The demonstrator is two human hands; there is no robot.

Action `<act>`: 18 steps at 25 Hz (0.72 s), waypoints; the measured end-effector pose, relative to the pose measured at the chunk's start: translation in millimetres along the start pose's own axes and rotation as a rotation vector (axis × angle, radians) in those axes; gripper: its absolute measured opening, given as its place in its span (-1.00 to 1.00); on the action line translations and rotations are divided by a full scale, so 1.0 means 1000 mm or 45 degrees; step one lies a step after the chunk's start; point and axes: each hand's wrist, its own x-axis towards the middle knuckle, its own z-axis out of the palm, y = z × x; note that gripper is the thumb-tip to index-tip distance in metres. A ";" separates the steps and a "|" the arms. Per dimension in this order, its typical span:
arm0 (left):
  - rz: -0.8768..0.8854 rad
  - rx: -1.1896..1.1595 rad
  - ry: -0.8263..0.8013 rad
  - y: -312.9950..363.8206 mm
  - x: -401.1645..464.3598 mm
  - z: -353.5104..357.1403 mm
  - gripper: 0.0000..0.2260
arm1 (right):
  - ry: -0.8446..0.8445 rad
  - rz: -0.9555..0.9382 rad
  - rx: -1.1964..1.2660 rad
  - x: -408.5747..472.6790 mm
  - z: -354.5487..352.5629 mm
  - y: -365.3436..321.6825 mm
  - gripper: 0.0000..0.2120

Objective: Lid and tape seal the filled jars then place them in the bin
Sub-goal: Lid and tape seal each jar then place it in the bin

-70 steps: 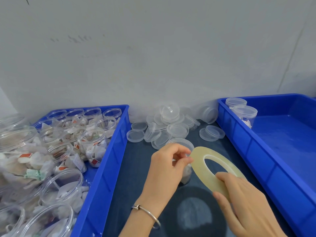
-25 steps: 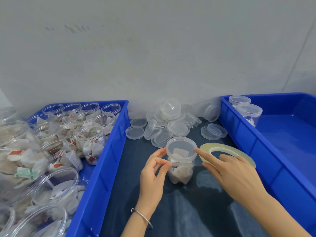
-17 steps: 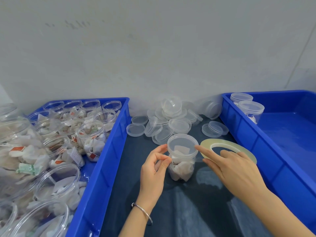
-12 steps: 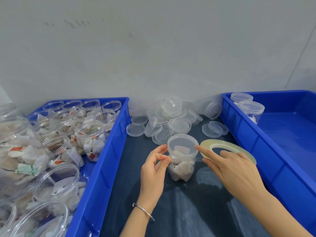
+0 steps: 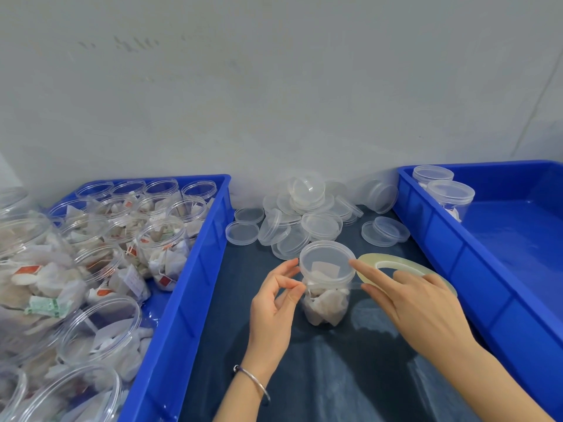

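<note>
A clear filled jar [image 5: 324, 303] with its lid [image 5: 327, 261] on stands on the dark mat between the two bins. My left hand [image 5: 274, 303] pinches the free end of the clear tape against the jar's left side, just under the lid. My right hand [image 5: 414, 303] touches the lid's right rim with its index fingertip, while its other fingers curl over the yellowish tape roll [image 5: 380, 259], held low to the right of the jar. A thin strip of tape [image 5: 355, 285] runs from the jar to the roll.
A heap of loose clear lids [image 5: 307, 220] lies behind the jar. The blue bin [image 5: 189, 287] on the left holds several open filled jars. The right blue bin [image 5: 451, 257] holds two lidded jars [image 5: 451, 196] in its far corner.
Since 2.8 s ago the roll has come down to the right of the jar and the tape end has gone to the jar's side. Over the last second both hands have barely moved.
</note>
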 end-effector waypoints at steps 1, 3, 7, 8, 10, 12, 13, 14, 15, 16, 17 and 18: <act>-0.006 -0.003 0.000 -0.001 0.001 0.000 -0.88 | 0.001 0.001 0.003 0.000 0.000 0.000 -0.54; -0.029 -0.020 -0.008 -0.003 0.004 0.001 -0.88 | -0.001 0.014 0.013 0.000 0.002 0.000 -0.54; -0.033 -0.109 -0.112 -0.006 0.016 0.008 -0.88 | -0.008 0.038 0.034 0.001 0.002 -0.001 -0.56; -0.038 -0.133 -0.125 -0.008 0.019 0.008 -0.90 | -0.005 0.039 0.034 0.002 0.002 -0.002 -0.57; -0.061 -0.214 -0.135 -0.011 0.026 0.003 -0.84 | 0.007 0.045 0.033 0.004 0.002 -0.003 -0.58; -0.044 -0.174 -0.182 -0.014 0.034 -0.005 -0.69 | 0.018 0.050 0.039 0.004 0.003 -0.005 -0.59; -0.031 -0.113 -0.230 -0.014 0.039 -0.009 -0.66 | 0.028 0.051 0.043 0.005 0.004 -0.005 -0.59; -0.037 -0.062 -0.278 -0.012 0.043 -0.011 -0.67 | 0.035 0.052 0.045 0.005 0.004 -0.005 -0.60; -0.055 -0.044 -0.310 -0.010 0.047 -0.013 -0.69 | 0.042 0.052 0.045 0.005 0.005 -0.006 -0.60; -0.073 -0.041 -0.313 -0.009 0.051 -0.013 -0.69 | 0.043 0.057 0.048 0.005 0.006 -0.006 -0.60; -0.081 -0.042 -0.307 -0.007 0.054 -0.015 -0.70 | 0.040 0.065 0.051 0.005 0.006 -0.006 -0.60; -0.084 -0.036 -0.287 -0.005 0.055 -0.016 -0.70 | 0.030 0.076 0.053 0.005 0.004 -0.007 -0.59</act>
